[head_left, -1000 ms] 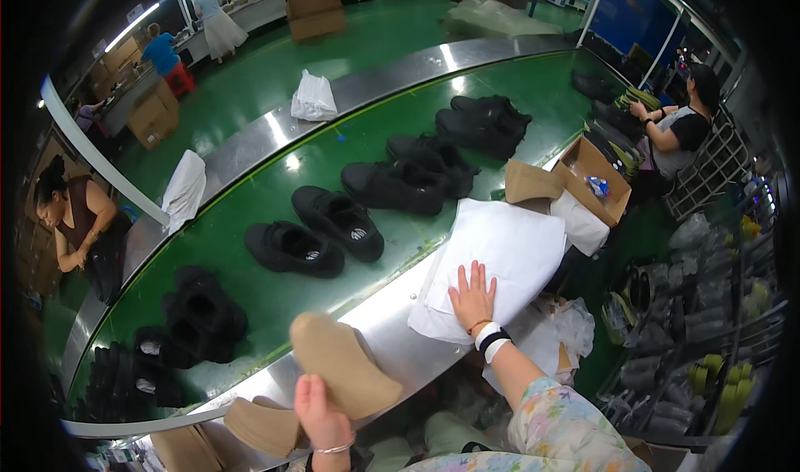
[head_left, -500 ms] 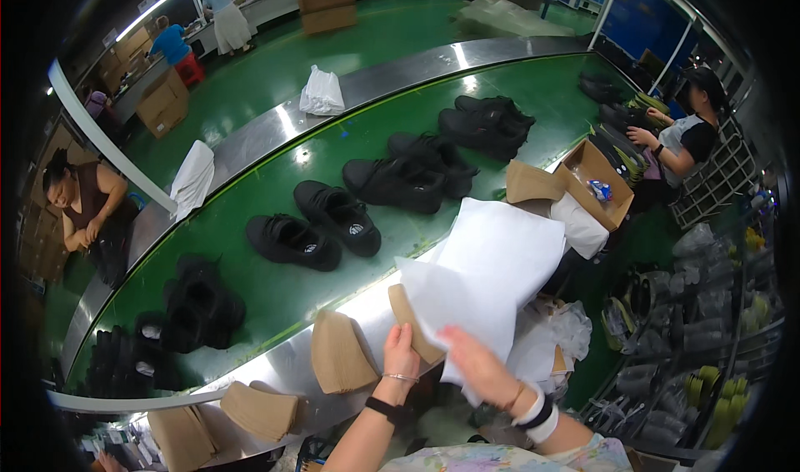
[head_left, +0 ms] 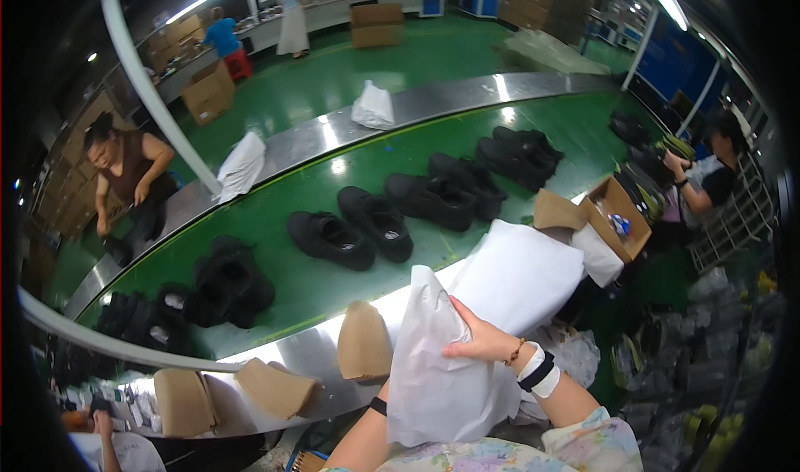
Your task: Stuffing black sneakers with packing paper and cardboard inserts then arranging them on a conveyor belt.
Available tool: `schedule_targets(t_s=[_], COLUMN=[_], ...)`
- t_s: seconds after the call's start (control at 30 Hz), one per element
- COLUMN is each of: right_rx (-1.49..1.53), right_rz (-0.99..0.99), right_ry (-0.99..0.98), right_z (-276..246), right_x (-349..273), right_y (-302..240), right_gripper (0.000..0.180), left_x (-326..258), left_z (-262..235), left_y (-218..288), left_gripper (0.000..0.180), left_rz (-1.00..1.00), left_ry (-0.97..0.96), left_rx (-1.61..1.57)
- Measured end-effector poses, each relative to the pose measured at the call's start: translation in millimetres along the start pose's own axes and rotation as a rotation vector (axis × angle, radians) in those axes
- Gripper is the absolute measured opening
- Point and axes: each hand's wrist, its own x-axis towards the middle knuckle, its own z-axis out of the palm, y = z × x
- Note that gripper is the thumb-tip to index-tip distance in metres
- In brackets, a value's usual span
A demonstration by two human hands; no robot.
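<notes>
A thin white paper sheet stands upright in front of me, raised off the conveyor's near edge. My right hand grips it near its upper right side, thumb on the near face. Behind this sheet my left hand is hidden; only the left forearm with a black wristband shows. To the right lies a stack of white paper sheets. Brown curved cardboard pieces sit on the metal edge to the left of the sheet.
Pairs of black shoes line the green conveyor belt. An open cardboard box is at the right, near a co-worker. Another person works at the far left. White bags lie on the far metal rail.
A white sheet has come off the stack, lifted in front of me. My left hand, which held a brown cardboard piece, is now behind the sheet. The view has shifted.
</notes>
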Motion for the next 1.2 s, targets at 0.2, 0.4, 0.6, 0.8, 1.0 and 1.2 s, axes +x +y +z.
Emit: schedule_targets(t_s=[0.2,0.4,0.6,0.8,1.0,1.2], right_rx=[0.653,0.334,-0.244,-0.189,0.612,1.046], right_rz=[-0.013,-0.075,-0.741,-0.735,-0.321,0.099], right_ry=[-0.098,0.052,0.276,0.167,-0.168,-0.379], right_z=[30.0,-8.8,54.5,134.1,146.4,185.9], right_x=[5.5,4.9,19.3,28.8,84.0,100.0], right_y=[-67.1,-123.0,-189.1,-189.6,-180.0,-168.7], right_gripper=[0.082,0.078,0.088,0.101,0.033,0.041], left_x=[-28.6,-143.0,-160.1,-156.9,-208.8,-243.2], left_z=[9.4,122.8,176.3,103.6,86.5,60.5], left_y=[25.1,147.9,56.1,83.6,96.0,103.8], left_gripper=[0.029,0.021,0.038,0.056,0.06,0.076], left_rz=[0.326,1.398,1.684,1.301,1.092,1.009], left_ry=[-0.118,0.678,1.038,0.842,0.592,0.532], left_rx=[0.153,0.929,1.824,0.787,0.324,0.445])
